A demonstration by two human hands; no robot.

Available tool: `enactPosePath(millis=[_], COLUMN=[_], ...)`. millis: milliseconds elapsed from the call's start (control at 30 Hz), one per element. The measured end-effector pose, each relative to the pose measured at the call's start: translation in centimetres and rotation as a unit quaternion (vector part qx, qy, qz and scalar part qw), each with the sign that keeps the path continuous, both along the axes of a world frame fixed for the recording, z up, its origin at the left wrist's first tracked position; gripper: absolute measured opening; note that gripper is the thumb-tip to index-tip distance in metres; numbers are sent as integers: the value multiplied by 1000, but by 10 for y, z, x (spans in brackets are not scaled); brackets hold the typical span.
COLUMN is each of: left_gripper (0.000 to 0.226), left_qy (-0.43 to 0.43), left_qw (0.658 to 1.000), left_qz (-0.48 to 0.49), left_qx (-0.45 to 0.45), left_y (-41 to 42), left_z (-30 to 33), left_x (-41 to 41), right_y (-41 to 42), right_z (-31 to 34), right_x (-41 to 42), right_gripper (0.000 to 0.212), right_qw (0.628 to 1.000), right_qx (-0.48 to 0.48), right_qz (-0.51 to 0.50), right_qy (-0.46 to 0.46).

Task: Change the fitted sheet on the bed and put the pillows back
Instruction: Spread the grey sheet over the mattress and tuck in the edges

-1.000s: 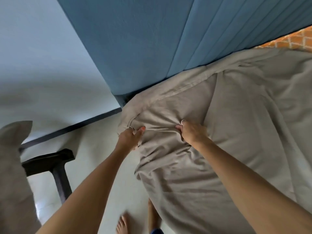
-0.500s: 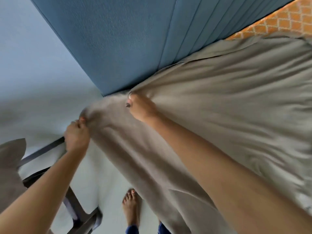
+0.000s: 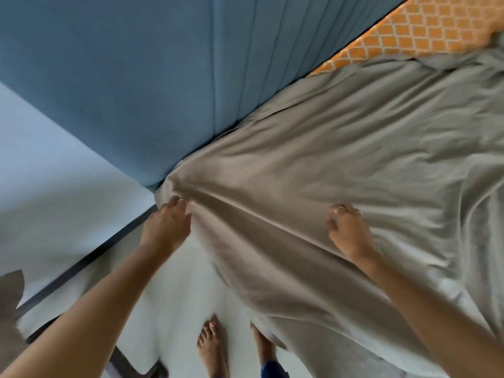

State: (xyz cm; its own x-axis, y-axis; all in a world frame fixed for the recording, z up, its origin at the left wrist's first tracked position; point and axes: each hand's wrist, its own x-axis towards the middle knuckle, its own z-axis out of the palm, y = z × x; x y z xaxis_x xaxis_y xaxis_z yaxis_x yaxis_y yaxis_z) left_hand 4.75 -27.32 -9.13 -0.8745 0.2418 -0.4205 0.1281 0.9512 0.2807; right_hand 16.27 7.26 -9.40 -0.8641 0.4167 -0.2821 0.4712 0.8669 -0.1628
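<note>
A beige-grey fitted sheet (image 3: 327,173) lies rumpled over the bed, bunched at the near head corner beside the blue padded headboard (image 3: 163,77). My left hand (image 3: 167,223) grips the sheet's bunched corner edge, with folds radiating from it. My right hand (image 3: 347,230) pinches a fold of the sheet farther right on the bed top. An orange patterned mattress or cover (image 3: 409,34) shows uncovered along the headboard at the upper right. The sheet hangs down over the bed's side toward my feet.
A pale wall (image 3: 54,173) with a dark skirting line (image 3: 90,257) runs at the left. A dark chair or stand frame (image 3: 128,364) sits low left with grey fabric (image 3: 11,296) on it. My bare feet (image 3: 212,347) stand on the light floor beside the bed.
My left hand moved right, back to the bed corner, still holding the sheet. My right hand shifted right and down along the sheet. More orange cover shows at the upper right.
</note>
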Motion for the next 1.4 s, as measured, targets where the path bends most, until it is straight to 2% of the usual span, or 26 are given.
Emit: enactPosePath(millis=[133,200,267,400,533,600,833,933,1000,1067,1200,1400], left_gripper=[39,43,45,49,58,64,83,86,84,81,70,54], left_qy=[40,43,52,53,59,53,57,42,31,24,35,115], left_qw=[989,983,981,977,966,967,967,970,972,973,978,976], left_qz=[-144,-176,-187,-206,-238,-236,-241,-234,-227,-222,-202,-183], left_qx=[-1,-7,-19,-37,-88,-85,-60,-42,-44,-54,-36,8], left_y=[57,90,119,187,253,286,370,386,391,393,396,407], left_z=[33,43,49,42,18,8,-32,-50,-61,-69,-78,-94], left_x=[-17,-32,-43,-69,-95,-108,-155,-168,-173,-173,-171,-169], right_y=[58,83,102,152,200,221,270,272,275,281,292,294], right_z=[24,36,36,27,8,1,-26,-36,-41,-44,-44,-42], right_x=[3,-11,-26,-62,-95,-115,-179,-196,-206,-213,-217,-222], right_gripper=[37,46,52,63,69,67,67,70,63,46,26,20], right_qw=[994,987,983,984,991,995,998,999,999,999,999,999], right_qx=[15,-7,-25,-7,31,39,-27,9,27,32,2,12], right_qz=[-59,-130,-157,-148,-104,-78,-42,-26,-9,-9,-9,-11], right_qy=[-86,-96,-86,-102,-75,-42,27,35,27,19,35,31])
